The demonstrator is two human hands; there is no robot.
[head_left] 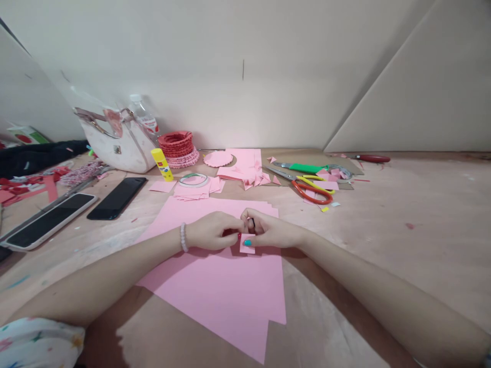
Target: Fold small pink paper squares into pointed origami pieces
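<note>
My left hand (210,231), wearing a pale beaded bracelet (183,237), meets my right hand (270,231) above a stack of large pink paper sheets (210,291). Between them, both sets of fingertips pinch a small piece of pink paper (247,247). Its upper part is hidden by my fingers. A small black object (253,222) shows between my right fingers, but I cannot tell what it is. A red-painted fingernail and a teal one sit close together at the paper.
Beyond the sheets lie a yellow glue stick (162,164), a tape roll (194,179), orange-handled scissors (312,192) and pink paper triangles (255,179). Two phones (116,198) lie at the left. A white handbag (118,143) and a plastic bottle (143,115) stand at the back.
</note>
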